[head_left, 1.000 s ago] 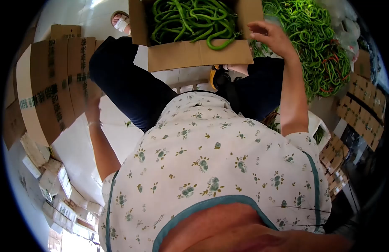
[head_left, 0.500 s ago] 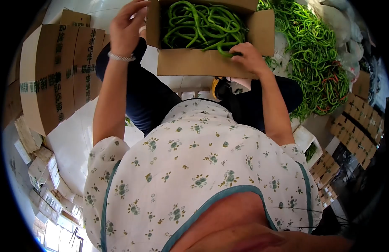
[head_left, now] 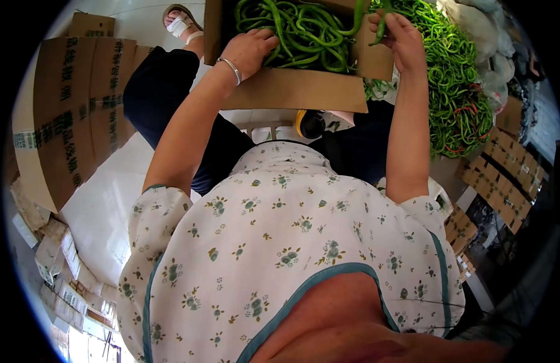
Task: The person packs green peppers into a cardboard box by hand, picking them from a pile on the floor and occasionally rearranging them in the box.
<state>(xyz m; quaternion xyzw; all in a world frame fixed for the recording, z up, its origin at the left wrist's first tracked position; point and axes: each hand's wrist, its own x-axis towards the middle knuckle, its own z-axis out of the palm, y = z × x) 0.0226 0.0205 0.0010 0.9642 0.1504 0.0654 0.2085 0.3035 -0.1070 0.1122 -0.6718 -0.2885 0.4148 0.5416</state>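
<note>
An open cardboard box (head_left: 295,91) holds a tangle of long green chili peppers (head_left: 310,33) in front of my knees. My left hand (head_left: 251,53), with a bracelet at the wrist, reaches over the box's near left side. Its fingers are curled down onto the peppers there, and the fingertips are partly hidden. Above the right flap, my right hand (head_left: 404,41) is raised and closed round a green chili pepper (head_left: 381,29) between thumb and fingers. Another pepper (head_left: 356,18) sticks up at the box's right side.
A large heap of green peppers (head_left: 452,91), with a few red ones, lies on the floor to the right, beside plastic bags (head_left: 476,30). Tall cardboard boxes (head_left: 65,109) stand at the left. Flattened cardboard stacks (head_left: 501,175) lie far right.
My left hand has come down from beyond the box's left side onto the peppers. My right hand has lifted from the near right corner, up and right, with a pepper in it.
</note>
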